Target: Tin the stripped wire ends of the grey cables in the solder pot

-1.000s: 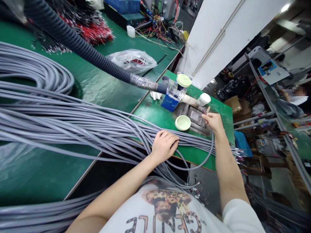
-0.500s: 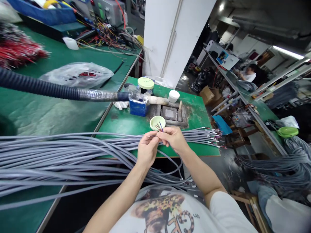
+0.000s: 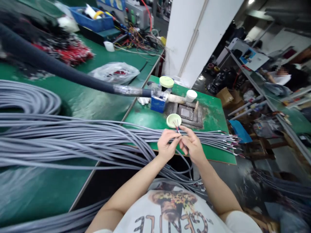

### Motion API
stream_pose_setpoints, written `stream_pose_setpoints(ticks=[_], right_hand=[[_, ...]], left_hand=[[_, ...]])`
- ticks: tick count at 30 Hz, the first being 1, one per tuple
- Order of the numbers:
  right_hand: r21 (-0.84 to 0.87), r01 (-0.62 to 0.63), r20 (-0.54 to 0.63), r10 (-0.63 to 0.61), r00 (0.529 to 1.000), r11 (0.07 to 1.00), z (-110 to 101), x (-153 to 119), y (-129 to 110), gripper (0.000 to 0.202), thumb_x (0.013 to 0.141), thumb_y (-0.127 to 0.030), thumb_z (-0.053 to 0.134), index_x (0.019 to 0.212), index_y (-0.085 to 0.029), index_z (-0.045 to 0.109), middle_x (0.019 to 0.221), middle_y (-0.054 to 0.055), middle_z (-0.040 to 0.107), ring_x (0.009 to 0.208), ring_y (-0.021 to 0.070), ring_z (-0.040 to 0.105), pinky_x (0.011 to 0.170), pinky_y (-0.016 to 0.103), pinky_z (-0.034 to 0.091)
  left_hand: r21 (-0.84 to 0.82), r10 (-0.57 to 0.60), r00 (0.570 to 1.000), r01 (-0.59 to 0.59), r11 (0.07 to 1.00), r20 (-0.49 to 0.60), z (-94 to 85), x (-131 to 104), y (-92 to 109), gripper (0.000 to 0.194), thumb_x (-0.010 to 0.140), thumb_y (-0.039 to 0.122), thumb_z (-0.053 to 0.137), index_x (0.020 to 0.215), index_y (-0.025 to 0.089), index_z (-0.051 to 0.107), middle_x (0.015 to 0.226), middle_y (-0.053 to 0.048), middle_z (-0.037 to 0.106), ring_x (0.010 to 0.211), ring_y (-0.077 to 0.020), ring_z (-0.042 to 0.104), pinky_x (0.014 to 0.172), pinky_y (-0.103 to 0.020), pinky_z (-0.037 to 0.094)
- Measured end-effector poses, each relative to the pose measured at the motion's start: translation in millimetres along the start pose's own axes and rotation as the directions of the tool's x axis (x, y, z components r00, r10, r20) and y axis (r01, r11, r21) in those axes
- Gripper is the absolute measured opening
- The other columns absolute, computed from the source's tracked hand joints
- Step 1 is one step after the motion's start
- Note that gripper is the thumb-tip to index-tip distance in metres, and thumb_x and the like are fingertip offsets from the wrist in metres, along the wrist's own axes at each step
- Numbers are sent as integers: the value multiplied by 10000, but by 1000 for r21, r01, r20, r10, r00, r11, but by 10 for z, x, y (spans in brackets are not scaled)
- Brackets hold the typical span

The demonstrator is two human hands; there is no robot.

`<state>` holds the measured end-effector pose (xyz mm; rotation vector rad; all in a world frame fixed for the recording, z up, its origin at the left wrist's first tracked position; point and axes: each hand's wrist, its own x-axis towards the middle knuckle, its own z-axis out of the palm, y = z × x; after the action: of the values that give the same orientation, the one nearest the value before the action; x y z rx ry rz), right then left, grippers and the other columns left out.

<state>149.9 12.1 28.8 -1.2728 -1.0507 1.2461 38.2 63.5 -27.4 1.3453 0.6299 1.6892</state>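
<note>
Close together at the near edge of the small green table, both my hands are closed around the end of a grey cable. Its thin coloured wires stick up from between the fingers, over the rim of a small pale green bowl. My left hand pinches the cable from the left. My right hand has thumb and fingers at the base of the wires. My fingers hide the cable's sheath end. Under and beside the hands lies a bundle of grey cables, with stripped ends to the right.
Behind the bowl sits a square metal pot in a dirty frame. A dark hose reaches over to a blue box. A white tub and a lidded jar stand behind. Another person sits far right.
My view has swung left, so the scene sits further right. Both hands stay together at the cable end; the wires now tilt toward the bowl, and my right fingers have shifted on them.
</note>
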Motion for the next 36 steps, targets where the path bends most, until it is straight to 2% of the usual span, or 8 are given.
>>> stream_pose_setpoints(ticks=[2, 5, 9, 14, 21, 29, 33, 36], right_hand=[[8, -16, -34, 17, 999, 1000, -3, -13, 27, 525, 865, -398, 577, 1342, -249, 418, 588, -71, 560, 354, 41, 364, 344, 161, 248], [-26, -30, -51, 28, 998, 999, 0, -37, 58, 546, 867, -398, 577, 1362, -272, 384, 609, -65, 580, 352, 48, 372, 346, 167, 265], [-232, -12, 39, 22, 999, 973, -53, -61, 57, 457, 883, -405, 554, 1306, -249, 480, 670, -29, 630, 420, 88, 502, 428, 218, 399], [-665, 250, 62, -282, 957, 704, -157, 22, -145, 194, 887, -343, 565, 948, -225, 707, 879, 41, 705, 817, 173, 634, 770, 310, 480], [-852, 406, 268, -390, 881, 330, 22, 211, -389, 237, 846, -336, 618, 670, -185, 666, 604, 16, 584, 628, 148, 486, 626, 300, 373], [-672, 248, 41, -299, 954, 698, -7, 321, -354, 236, 825, -303, 629, 632, -185, 695, 581, 0, 599, 551, 132, 534, 544, 267, 391], [-651, 221, -136, -398, 907, 726, -97, 305, -366, 224, 819, -331, 631, 660, -191, 705, 574, -5, 592, 562, 143, 537, 565, 273, 410], [-711, 233, 13, -319, 948, 663, -73, 246, -379, 204, 803, -340, 655, 671, -196, 712, 606, 4, 622, 577, 141, 544, 576, 274, 410]], left_hand=[[-109, -197, 980, 192, 975, -35, 35, -32, -11, 177, 752, 227, 731, 927, 242, 722, 854, -15, 675, 799, -144, 608, 763, -280, 472], [-307, -520, 848, 526, 794, 108, 41, -70, -35, 316, 758, 322, 728, 1054, 215, 697, 889, -37, 696, 779, -149, 632, 773, -284, 482], [-337, -645, 670, 742, 579, 368, -37, -121, -69, 355, 774, 421, 696, 997, 147, 732, 626, -10, 644, 565, -129, 586, 682, -295, 480], [-275, -570, 722, 683, 677, 391, -145, -121, -10, 242, 778, 381, 701, 775, 147, 766, 880, -74, 714, 884, -201, 629, 885, -325, 446], [-168, -550, 707, 669, 724, 444, -122, -188, 69, 178, 742, 358, 732, 746, 186, 778, 829, -52, 695, 879, -206, 611, 863, -330, 462], [-135, -651, 674, 724, 677, 351, -215, -249, 138, 237, 755, 391, 712, 784, 164, 772, 750, -60, 706, 709, -163, 611, 703, -284, 486], [-151, -691, 651, 753, 641, 313, -262, -273, 149, 239, 726, 388, 736, 739, 150, 764, 747, -72, 729, 717, -174, 631, 728, -294, 491], [-156, -701, 650, 756, 635, 294, -280, -296, 122, 226, 727, 377, 736, 735, 153, 761, 726, -62, 727, 715, -171, 631, 739, -291, 483]])
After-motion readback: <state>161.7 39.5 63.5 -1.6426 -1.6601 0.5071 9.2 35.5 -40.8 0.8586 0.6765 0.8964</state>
